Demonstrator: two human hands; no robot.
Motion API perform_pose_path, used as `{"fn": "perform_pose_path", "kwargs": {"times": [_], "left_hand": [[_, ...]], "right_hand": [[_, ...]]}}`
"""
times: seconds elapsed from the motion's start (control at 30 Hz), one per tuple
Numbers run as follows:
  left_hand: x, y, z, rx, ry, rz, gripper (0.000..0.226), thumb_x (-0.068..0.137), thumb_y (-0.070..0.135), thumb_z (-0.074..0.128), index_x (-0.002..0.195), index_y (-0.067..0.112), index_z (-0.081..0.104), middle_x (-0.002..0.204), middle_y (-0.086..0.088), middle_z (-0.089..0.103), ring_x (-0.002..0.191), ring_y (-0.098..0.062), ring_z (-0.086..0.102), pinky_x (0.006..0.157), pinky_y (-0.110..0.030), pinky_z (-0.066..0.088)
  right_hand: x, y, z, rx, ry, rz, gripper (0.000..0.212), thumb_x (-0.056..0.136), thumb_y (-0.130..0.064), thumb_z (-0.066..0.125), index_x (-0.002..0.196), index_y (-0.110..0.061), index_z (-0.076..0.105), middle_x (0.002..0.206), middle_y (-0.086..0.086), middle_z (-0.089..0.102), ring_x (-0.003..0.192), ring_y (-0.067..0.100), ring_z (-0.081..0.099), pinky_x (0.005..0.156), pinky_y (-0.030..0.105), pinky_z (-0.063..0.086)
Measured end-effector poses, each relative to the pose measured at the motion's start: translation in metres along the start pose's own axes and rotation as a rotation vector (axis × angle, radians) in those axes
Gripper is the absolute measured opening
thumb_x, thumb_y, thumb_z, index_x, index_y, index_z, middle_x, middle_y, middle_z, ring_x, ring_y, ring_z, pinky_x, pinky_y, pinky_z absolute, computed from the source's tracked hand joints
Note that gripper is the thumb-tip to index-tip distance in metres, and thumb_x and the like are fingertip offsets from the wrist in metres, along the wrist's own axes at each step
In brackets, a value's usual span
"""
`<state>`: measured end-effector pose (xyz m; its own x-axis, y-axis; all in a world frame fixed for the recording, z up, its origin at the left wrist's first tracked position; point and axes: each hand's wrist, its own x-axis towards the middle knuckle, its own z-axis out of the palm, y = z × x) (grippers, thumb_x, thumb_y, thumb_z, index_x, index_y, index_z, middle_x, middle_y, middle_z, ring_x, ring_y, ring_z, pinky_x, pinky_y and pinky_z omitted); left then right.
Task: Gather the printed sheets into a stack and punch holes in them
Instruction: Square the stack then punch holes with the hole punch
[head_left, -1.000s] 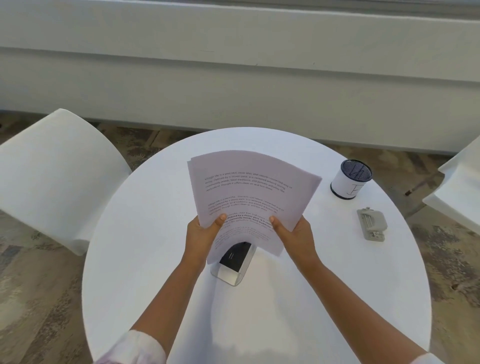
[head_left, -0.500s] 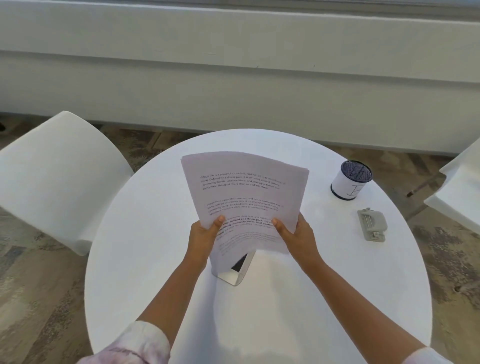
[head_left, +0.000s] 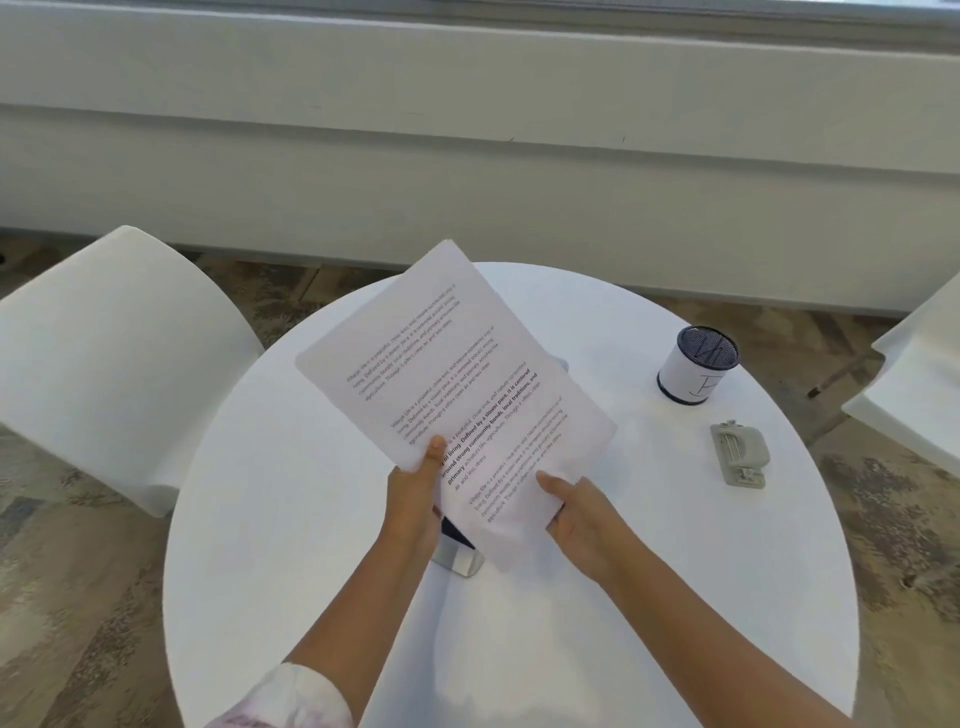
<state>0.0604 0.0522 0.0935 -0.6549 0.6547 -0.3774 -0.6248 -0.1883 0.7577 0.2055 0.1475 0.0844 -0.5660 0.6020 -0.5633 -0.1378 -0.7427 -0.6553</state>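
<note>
Room backdrop: long pale grey-white panelled wall ledge (head_left: 467, 130) spanning the far side, stepped in horizontal bands, meeting the floor behind the furniture.

Floor: mottled brown and grey patterned floor (head_left: 62, 597), visible on both sides of the furniture.

Work surface: round white table (head_left: 291, 545), matte top, soft shadows of the arms falling on its near half.

Seating, left: white moulded chair with curved back (head_left: 104, 353), set just beside the table's left edge.

Seating, right: second white chair (head_left: 914, 384), only partly in view at the right border.

Paper: stack of white printed sheets with black paragraphs of text (head_left: 441, 374), held above the table's middle, tilted with its top corner toward the far left, edges not fully squared, lower sheets showing at the near right.

Left hand (head_left: 413, 499): grasping the stack's near left edge, thumb laid on the top page.

Right hand (head_left: 582, 512): gripping the stack's near right corner, thumb on top, fingers beneath.

Container: white cylindrical cup with dark mesh rim and dark base (head_left: 696, 364), upright at far right of the table.

Punch: grey metal hole punch (head_left: 740, 454), lying on the table near the cup, well apart from the sheets.

Small item: silver-edged flat object with a dark face (head_left: 460, 558), lying under the stack, mostly hidden; identity cannot be told.
</note>
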Motion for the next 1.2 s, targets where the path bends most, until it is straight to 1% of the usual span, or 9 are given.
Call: {"fn": "perform_pose_path", "kwargs": {"times": [0.07,0.23,0.4,0.5,0.63,0.8,0.93,1.1,1.2], "left_hand": [[-0.001,-0.002,-0.001,-0.002,0.026,-0.038,0.022,0.087,0.014,0.06,0.108,0.019,0.064,0.111,-0.003,0.069,0.103,-0.018,0.065,0.091,-0.04,0.051],[0.004,0.016,-0.014,-0.048,-0.034,-0.062,0.029,0.086,0.028,0.056,0.108,0.013,0.064,0.097,-0.003,0.074,0.092,-0.016,0.07,0.073,-0.032,0.059],[0.02,0.041,-0.052,-0.094,-0.009,-0.1,0.054,0.086,0.056,0.042,0.116,0.015,0.061,0.107,-0.005,0.072,0.1,-0.02,0.067,0.078,-0.035,0.058],[0.025,0.051,-0.069,0.136,-0.06,-0.119,0.046,0.09,0.051,0.042,0.111,0.016,0.063,0.094,-0.005,0.074,0.086,-0.018,0.071,0.066,-0.028,0.058],[0.026,0.052,-0.07,0.467,-0.204,-0.118,0.046,0.079,0.033,0.066,0.12,0.012,0.06,0.119,-0.013,0.066,0.106,-0.028,0.064,0.088,-0.041,0.052],[0.022,0.044,-0.052,0.563,-0.158,0.01,0.037,0.067,0.031,0.067,0.102,0.021,0.064,0.098,-0.002,0.072,0.096,-0.03,0.064,0.076,-0.036,0.054],[0.018,0.041,-0.041,0.624,-0.137,0.091,0.036,0.064,0.032,0.066,0.099,0.028,0.06,0.095,-0.005,0.065,0.093,-0.026,0.059,0.075,-0.034,0.052],[0.019,0.038,-0.045,0.658,-0.114,0.11,0.037,0.069,0.029,0.07,0.104,0.026,0.059,0.098,-0.009,0.064,0.098,-0.029,0.059,0.085,-0.044,0.052],[0.016,0.037,-0.042,0.651,-0.121,0.131,0.03,0.071,0.033,0.064,0.1,0.032,0.057,0.096,-0.005,0.064,0.096,-0.028,0.059,0.08,-0.039,0.052]], "right_hand": [[0.003,-0.003,-0.001,-0.063,0.053,-0.112,0.036,0.089,0.004,0.05,0.124,-0.006,0.051,0.121,0.013,0.062,0.102,0.024,0.062,0.075,0.03,0.059],[0.003,-0.024,-0.018,-0.343,0.069,-0.238,0.029,0.089,0.002,0.051,0.113,-0.014,0.057,0.117,0.009,0.064,0.107,0.027,0.061,0.092,0.042,0.051],[-0.005,-0.05,-0.047,-0.436,-0.016,-0.216,0.03,0.088,0.003,0.051,0.11,-0.016,0.059,0.101,-0.004,0.072,0.087,0.011,0.071,0.068,0.025,0.059],[-0.009,-0.063,-0.058,-0.54,-0.011,-0.232,0.029,0.088,0.0,0.054,0.11,-0.019,0.059,0.106,-0.001,0.07,0.089,0.012,0.07,0.069,0.023,0.058],[-0.011,-0.068,-0.056,-0.637,0.009,-0.323,0.025,0.088,-0.005,0.056,0.104,-0.024,0.061,0.11,0.003,0.068,0.1,0.022,0.066,0.083,0.035,0.056],[-0.011,-0.059,-0.041,-0.647,0.032,-0.446,0.023,0.089,-0.009,0.056,0.099,-0.03,0.061,0.103,-0.01,0.068,0.097,0.012,0.066,0.087,0.032,0.053],[-0.01,-0.052,-0.035,-0.665,0.036,-0.49,0.026,0.089,-0.01,0.056,0.101,-0.034,0.059,0.104,-0.013,0.067,0.094,0.002,0.066,0.082,0.023,0.054],[-0.009,-0.045,-0.03,-0.733,0.073,-0.482,0.021,0.089,-0.009,0.057,0.097,-0.028,0.06,0.094,-0.005,0.067,0.09,0.015,0.064,0.069,0.017,0.055],[-0.009,-0.046,-0.024,-0.738,0.095,-0.499,0.017,0.091,-0.011,0.054,0.095,-0.027,0.059,0.09,-0.001,0.065,0.084,0.015,0.063,0.065,0.019,0.055]]}}
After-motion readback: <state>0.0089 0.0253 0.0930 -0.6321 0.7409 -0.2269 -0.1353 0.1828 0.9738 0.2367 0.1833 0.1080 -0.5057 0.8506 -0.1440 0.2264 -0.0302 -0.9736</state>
